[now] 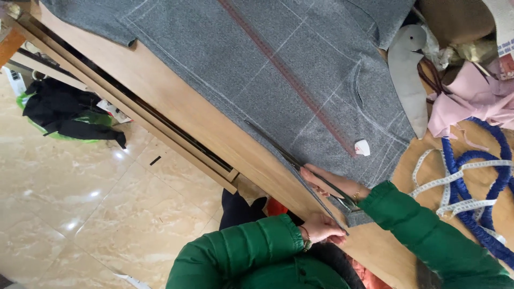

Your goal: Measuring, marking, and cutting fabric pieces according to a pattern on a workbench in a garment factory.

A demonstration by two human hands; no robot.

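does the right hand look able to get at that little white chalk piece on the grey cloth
Probably yes. The chalk lies bare on the grey cloth, just beyond the right hand, with nothing between them. That hand holds the scissors, though, so it would need to put them down or pinch around them.

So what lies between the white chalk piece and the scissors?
In the head view, only grey fabric with chalk lines and a dark red strip lies between the white chalk piece and the scissors.
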